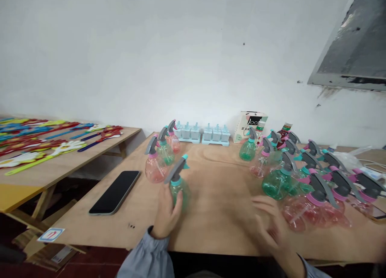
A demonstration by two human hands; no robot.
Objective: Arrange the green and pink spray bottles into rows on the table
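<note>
While the left hand (167, 213) wraps the round belly of a green spray bottle (181, 193), that bottle stands upright on the wooden surface (220, 177), left of centre and close in front of the person. Its grip is pressed around the lower body, thumb on the near side. The right hand (268, 225) is blurred; its grip looks spread and holds nothing, hovering just beside the nearest pink spray bottle (297, 215) of a crowded group. The green bottle looks empty, so it is probably light, thin-walled, a little squashy, and smooth enough to slip. The neck under the grey trigger (175, 171) seems the firmer place to hold. A black phone (115, 192) lies well apart to the left.
</note>
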